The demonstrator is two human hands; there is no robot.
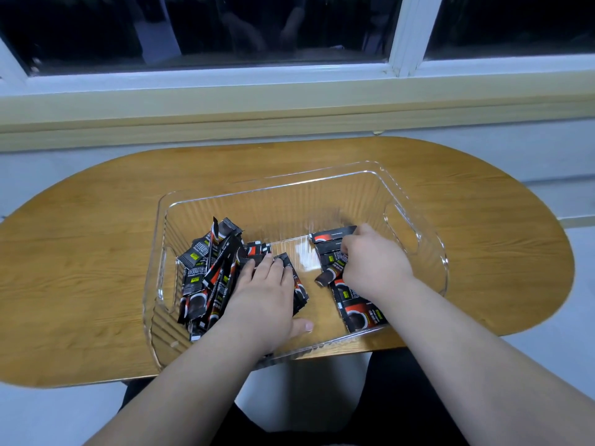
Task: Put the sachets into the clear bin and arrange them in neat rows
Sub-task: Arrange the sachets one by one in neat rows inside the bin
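A clear plastic bin with cut-out handles stands on the wooden table. Several black-and-red sachets lie inside it. A loose heap of sachets fills the bin's left side, some propped against the wall. My left hand lies flat with straight fingers on sachets beside that heap, thumb spread toward the near wall. On the right a smaller group of sachets lies side by side on the floor of the bin. My right hand is over this group with fingers curled, pinching a sachet at its fingertips.
The oval wooden table reaches a wall under a window sill at the back. The bin's near edge sits close to the table's front edge. Bare wood shows on both sides of the bin.
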